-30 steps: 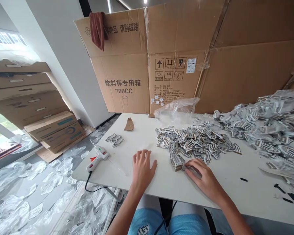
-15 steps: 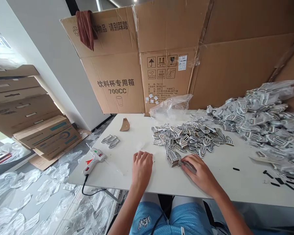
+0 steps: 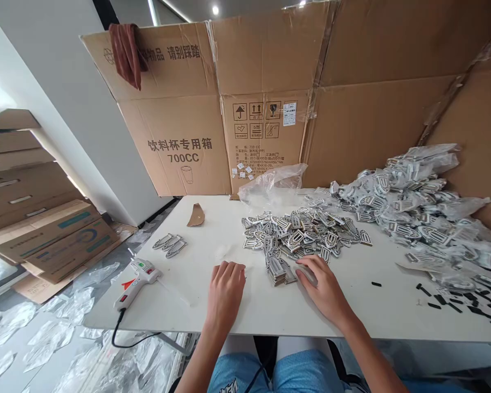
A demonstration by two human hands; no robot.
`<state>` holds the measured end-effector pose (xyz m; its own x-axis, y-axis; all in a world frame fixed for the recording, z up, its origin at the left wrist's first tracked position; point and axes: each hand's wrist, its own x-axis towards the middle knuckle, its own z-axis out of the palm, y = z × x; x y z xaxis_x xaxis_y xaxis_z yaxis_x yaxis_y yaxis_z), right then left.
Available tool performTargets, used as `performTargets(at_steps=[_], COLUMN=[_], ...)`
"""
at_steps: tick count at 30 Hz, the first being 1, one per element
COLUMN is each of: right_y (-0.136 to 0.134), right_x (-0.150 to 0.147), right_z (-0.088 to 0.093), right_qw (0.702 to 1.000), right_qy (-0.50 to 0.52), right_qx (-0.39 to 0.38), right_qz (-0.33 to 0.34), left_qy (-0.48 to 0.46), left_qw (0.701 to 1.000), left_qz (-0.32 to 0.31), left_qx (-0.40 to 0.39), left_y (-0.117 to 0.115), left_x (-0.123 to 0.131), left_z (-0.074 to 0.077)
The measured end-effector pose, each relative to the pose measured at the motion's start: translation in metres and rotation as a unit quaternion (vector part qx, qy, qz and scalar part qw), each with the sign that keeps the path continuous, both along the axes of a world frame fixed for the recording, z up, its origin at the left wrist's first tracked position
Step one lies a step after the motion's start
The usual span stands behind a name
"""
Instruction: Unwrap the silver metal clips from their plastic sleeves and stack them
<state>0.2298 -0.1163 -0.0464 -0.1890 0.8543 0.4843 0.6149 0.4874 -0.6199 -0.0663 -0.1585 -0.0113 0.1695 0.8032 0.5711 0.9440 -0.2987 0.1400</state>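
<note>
My left hand (image 3: 227,289) rests on the white table (image 3: 175,305) with its fingers curled; whatever they hold, if anything, is hidden. To its right stands a small stack of flat grey arch-shaped pieces (image 3: 275,271), with another grey piece (image 3: 288,272) lying against the stack's right side. My right hand (image 3: 321,289) is just right of that piece, thumb and fingers apart, and I see nothing held between them. Behind the hands spreads a heap of similar loose arch-shaped pieces (image 3: 298,232).
A hot glue gun (image 3: 137,281) with a cable lies at the left, near several grey outline pieces (image 3: 169,244). Bagged pieces (image 3: 405,202) pile up at the right, above black strips (image 3: 470,303). Cardboard (image 3: 262,65) walls the back; a clear plastic bag (image 3: 274,183) lies before it.
The view has turned slightly to the right, so the table appears farther left. My right hand's fingers have drawn slightly away from the stack. My left hand stays curled on the table.
</note>
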Motion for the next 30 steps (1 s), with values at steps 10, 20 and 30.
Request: performTargets(at_steps=[10, 20, 30], right_y=[0.003, -0.002, -0.002], right_x=[-0.003, 0.000, 0.009], right_z=[-0.001, -0.002, -0.004], right_qw=[0.998, 0.997, 0.991], right_qy=[-0.063, -0.035, 0.113], right_qx=[0.005, -0.009, -0.040], right_qz=[-0.006, -0.072, -0.067], left_qy=[-0.019, -0.044, -0.128], left_qw=[0.999, 0.996, 0.988], left_qz=[-0.042, -0.051, -0.062], left_qx=[-0.019, -0.065, -0.057], left_y=[0.003, 0.005, 0.003], left_x=[0.000, 0.000, 0.000], left_z=[-0.002, 0.001, 0.009])
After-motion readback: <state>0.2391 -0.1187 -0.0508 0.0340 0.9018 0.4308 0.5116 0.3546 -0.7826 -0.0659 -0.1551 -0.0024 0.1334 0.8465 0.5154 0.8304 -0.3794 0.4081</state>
